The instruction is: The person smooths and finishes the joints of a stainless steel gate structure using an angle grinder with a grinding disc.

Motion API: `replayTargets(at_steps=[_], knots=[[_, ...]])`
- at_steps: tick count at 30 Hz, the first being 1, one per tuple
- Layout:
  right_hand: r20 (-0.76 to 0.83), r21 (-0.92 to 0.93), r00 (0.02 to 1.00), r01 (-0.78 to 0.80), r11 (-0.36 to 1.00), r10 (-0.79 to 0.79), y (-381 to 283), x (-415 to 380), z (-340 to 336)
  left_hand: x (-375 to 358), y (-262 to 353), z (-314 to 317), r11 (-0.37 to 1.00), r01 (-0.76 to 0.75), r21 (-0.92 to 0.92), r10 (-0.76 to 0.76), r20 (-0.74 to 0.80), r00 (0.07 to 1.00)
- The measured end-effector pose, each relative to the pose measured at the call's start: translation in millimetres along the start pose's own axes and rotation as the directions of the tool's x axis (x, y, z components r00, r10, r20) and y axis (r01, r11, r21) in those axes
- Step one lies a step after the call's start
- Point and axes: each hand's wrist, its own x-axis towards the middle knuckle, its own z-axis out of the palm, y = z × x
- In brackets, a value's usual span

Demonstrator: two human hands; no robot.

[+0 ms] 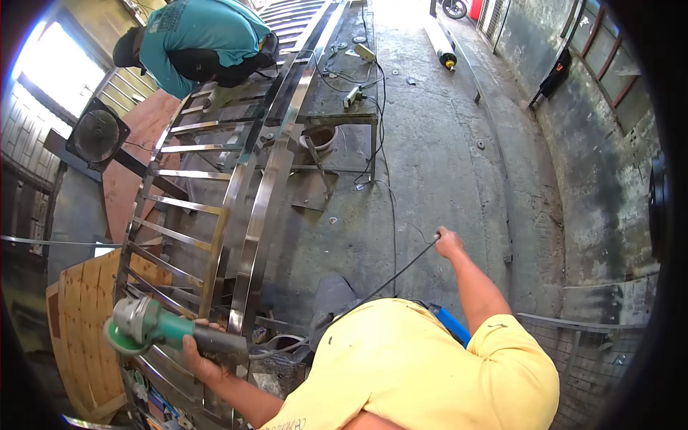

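My left hand (203,355) is wrapped round the body of a green angle grinder (168,328), at the lower left. The grinder's metal head and green disc guard lie over the near end of a shiny metal frame with crossbars (188,204). Out to the right, my right hand (449,244) is closed on a dark power cord (401,271), held above the concrete floor. The cord runs back past my waist; a grey length of it also leaves the rear of the grinder.
A co-worker in a teal shirt (208,32) bends over the frame's far part. A fan (97,135) stands at the left, with plywood (82,322) below. Extension sockets (352,96) and cables lie on a metal table (340,109). A gas cylinder (441,46) lies on the floor farther back.
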Motion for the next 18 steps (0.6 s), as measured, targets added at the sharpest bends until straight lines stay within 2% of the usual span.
replayTargets(at_steps=[3,4,7,8,11,12,14,15,16,18], knots=[[-0.003,-0.04,1.0,0.012,0.999,-0.012,-46.7,29.7,-19.8,38.7,-32.8,-4.5,0.963,0.258,-0.077,-0.261,-0.033,0.965],[-0.013,-0.051,1.0,0.017,0.999,-0.018,-56.6,48.8,-25.2,48.9,-44.6,4.1,0.964,0.257,-0.062,-0.262,-0.088,0.961],[-0.033,-0.058,0.999,0.026,0.998,-0.028,-85.4,100.5,-33.1,97.1,-88.4,-6.0,0.963,0.243,0.114,-0.245,0.004,0.969],[-0.033,-0.05,0.999,0.035,0.998,-0.036,-92.3,115.2,-39.0,109.2,-93.2,15.4,0.97,0.208,0.123,-0.205,-0.034,0.978],[-0.056,-0.022,0.997,0.049,0.999,-0.05,-117.0,154.1,-54.3,144.0,-89.3,60.4,0.957,0.233,0.173,-0.243,0.038,0.969],[-0.07,0.014,0.994,0.084,0.996,-0.083,-127.4,175.3,-61.5,154.1,-88.0,81.1,0.966,0.206,0.154,-0.219,0.074,0.973],[-0.222,0.124,0.95,0.249,0.96,-0.218,-160.8,206.7,-81.7,184.3,-102.1,95.5,0.963,0.198,0.181,-0.23,0.175,0.957],[-0.292,0.175,0.92,0.321,0.931,-0.262,-170.2,218.5,-87.9,195.0,-106.8,103.3,0.957,0.203,0.207,-0.249,0.228,0.941],[-0.394,0.174,0.846,0.453,0.874,-0.36,-178.6,231.8,-93.0,204.8,-108.6,119.4,0.952,0.229,0.206,-0.275,0.237,0.932],[-0.306,0.319,0.881,0.453,0.833,-0.362,-193.7,243.8,-105.7,215.2,-116.5,150.3,0.943,0.259,0.208,-0.313,0.292,0.904]])
